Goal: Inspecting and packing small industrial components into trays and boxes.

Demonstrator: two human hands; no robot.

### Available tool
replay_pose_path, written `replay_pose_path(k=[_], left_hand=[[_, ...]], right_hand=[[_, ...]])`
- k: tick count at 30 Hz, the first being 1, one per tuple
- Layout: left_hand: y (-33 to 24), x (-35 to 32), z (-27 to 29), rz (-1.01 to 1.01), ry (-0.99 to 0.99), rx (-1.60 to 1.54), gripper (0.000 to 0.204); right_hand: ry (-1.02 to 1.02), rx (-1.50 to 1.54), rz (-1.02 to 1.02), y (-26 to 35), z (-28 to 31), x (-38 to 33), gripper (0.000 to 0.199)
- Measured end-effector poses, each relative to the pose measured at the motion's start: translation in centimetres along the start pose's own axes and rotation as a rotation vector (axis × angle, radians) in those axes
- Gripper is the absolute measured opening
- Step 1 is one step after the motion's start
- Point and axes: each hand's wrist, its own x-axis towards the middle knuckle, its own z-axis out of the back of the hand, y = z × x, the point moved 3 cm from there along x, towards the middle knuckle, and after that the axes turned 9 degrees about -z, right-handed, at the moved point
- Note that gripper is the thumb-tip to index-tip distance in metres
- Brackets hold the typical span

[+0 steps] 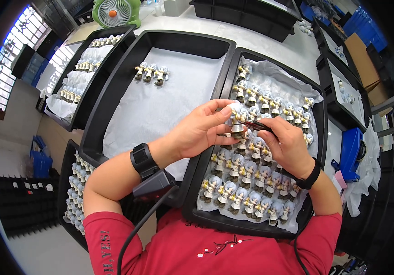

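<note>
My left hand (pixel 198 129) pinches a small figurine (pixel 237 121) with pale hair, a white outfit and a dark base, holding it upright above the right-hand tray. In my right hand (pixel 289 143) is a slim dark tool with some red on it (pixel 255 126); its tip reaches the figurine's side, and its exact kind is hard to make out. Below both hands lies a black tray (pixel 321 133) lined with white paper, full of rows of similar figurines (pixel 238 198). Left of it, a second black tray (pixel 228 43) holds three figurines (pixel 150 72) near its far left on white paper.
More trays of figurines stand at the left (pixel 97 87) and lower left (pixel 68 183). A green fan (pixel 114 13) sits at the back left. Black bins (pixel 252 18) are stacked at the back. Other trays (pixel 343 98) and a blue object (pixel 352 153) are on the right.
</note>
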Motion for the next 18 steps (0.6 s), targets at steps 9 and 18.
replay_pose_path(k=[9,18], left_hand=[[0.0,0.4,-0.4,-0.224,-0.061,-0.025,0.041],[0.8,0.0,-1.6,-0.134,-0.063,0.060,0.035]], right_hand=[[0.250,0.840,-0.556,-0.7,-1.9,-0.5,0.025],[0.083,0.657,-0.433,-0.9,-1.4,-0.1,0.017]])
